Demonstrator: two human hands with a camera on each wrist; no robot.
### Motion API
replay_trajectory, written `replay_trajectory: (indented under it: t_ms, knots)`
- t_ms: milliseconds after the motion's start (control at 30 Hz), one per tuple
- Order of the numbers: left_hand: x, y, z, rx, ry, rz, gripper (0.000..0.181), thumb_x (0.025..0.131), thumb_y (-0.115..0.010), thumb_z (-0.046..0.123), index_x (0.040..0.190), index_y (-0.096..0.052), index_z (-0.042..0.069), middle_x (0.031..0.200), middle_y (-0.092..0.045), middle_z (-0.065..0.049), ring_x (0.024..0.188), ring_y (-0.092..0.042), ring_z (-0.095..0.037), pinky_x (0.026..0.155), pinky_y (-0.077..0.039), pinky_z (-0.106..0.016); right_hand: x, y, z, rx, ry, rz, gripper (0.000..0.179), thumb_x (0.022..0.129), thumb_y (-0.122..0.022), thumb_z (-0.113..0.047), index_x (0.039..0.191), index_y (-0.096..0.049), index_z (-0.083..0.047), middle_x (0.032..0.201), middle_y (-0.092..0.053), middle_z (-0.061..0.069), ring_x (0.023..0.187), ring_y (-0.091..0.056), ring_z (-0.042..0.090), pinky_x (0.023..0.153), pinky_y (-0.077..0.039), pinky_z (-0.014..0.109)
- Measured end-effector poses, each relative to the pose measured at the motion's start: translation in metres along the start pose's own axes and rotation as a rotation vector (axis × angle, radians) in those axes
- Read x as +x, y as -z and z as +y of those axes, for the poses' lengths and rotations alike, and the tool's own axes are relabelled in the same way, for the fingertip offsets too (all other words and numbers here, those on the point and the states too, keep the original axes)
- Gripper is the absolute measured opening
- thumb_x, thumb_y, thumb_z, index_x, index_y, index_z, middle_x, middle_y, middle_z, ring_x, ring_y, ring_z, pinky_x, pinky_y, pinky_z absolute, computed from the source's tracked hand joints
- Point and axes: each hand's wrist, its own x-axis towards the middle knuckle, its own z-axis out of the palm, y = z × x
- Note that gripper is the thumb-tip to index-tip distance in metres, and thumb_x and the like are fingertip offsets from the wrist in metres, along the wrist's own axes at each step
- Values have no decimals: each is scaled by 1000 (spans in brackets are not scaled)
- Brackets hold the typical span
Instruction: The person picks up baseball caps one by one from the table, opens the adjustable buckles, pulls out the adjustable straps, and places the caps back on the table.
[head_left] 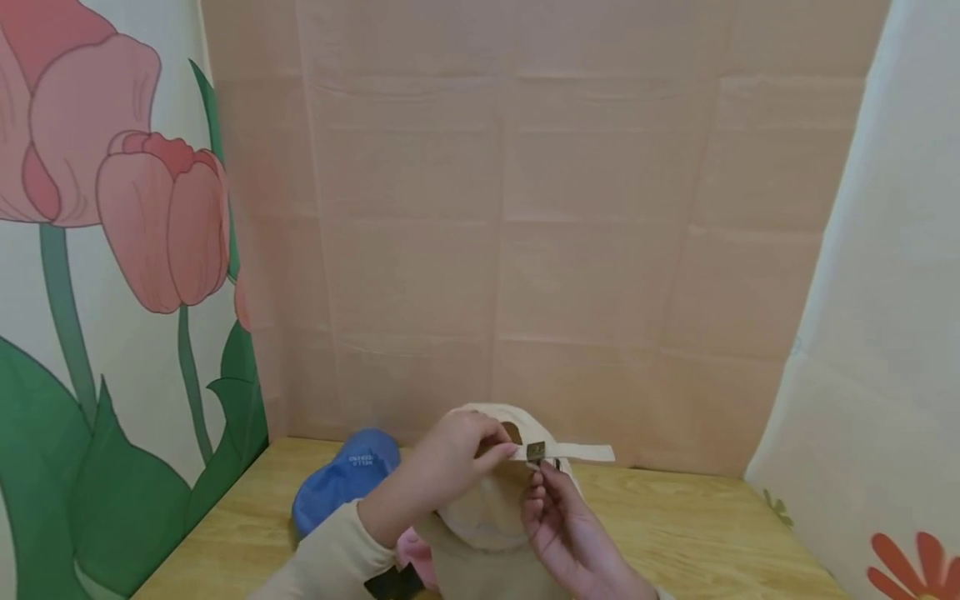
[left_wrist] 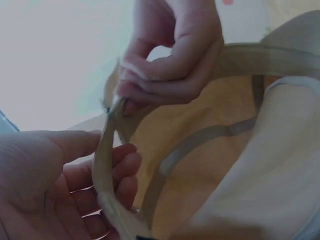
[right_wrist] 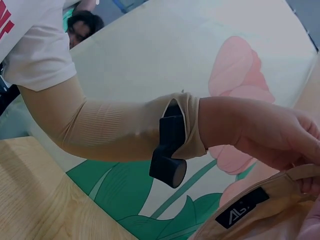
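A beige baseball cap (head_left: pixel 483 521) is held up above the table, its back opening and strap toward me. My left hand (head_left: pixel 461 454) pinches the strap between thumb and fingertips, left of a small dark metal buckle (head_left: pixel 536 452). The loose strap end (head_left: pixel 588 452) sticks out to the right past the buckle. Just under the buckle, my right hand (head_left: pixel 566 525) pinches the cap's back edge with curled fingers. The left wrist view looks into the cap, with its sweatband (left_wrist: pixel 185 142) showing. A black label (right_wrist: pixel 242 207) lies inside the rim.
Behind my left arm, a blue cap (head_left: pixel 341 479) with pale lettering rests on the wooden table (head_left: pixel 675 517). Something pink (head_left: pixel 416 554) shows beneath that arm. A black camera (right_wrist: pixel 172 145) is strapped at the left wrist. Printed sheets (head_left: pixel 495 208) hang around the table.
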Motion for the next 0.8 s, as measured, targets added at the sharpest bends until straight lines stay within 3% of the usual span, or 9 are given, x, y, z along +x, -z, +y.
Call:
replay_trajectory:
  t_ms: [67, 333, 633, 800]
  knots:
    - [1, -3, 1, -16, 15, 7, 15, 92, -66, 26, 82, -71, 17, 70, -59, 13, 72, -49, -3, 68, -42, -19, 0, 0, 0, -1, 3, 9, 36, 105, -36, -21, 91, -68, -13, 87, -68, -7, 77, -61, -1, 74, -46, 8]
    - [2, -4, 6, -244, 153, 1, 16, 91, -68, 27, 79, -70, 17, 74, -61, 12, 72, -51, -3, 67, -44, -20, 1, 1, 0, 26, -3, 32, 36, 105, -36, -21, 89, -67, -12, 86, -66, -6, 77, -60, 0, 74, -46, 8]
    - [1, -5, 0, -333, 127, -16, 17, 91, -68, 22, 76, -69, 13, 71, -58, 9, 67, -49, -3, 61, -42, -19, 0, 6, -1, 145, -21, -73, 38, 106, -32, -20, 92, -65, -7, 90, -65, -1, 80, -60, 5, 76, -46, 10]
    - [1, -3, -4, -345, 109, -23, 16, 91, -67, 19, 79, -70, 10, 71, -58, 8, 66, -48, -4, 61, -41, -19, -1, 8, -5, 149, -25, -126, 40, 106, -30, -20, 95, -65, -6, 92, -65, 0, 81, -61, 6, 78, -47, 11]
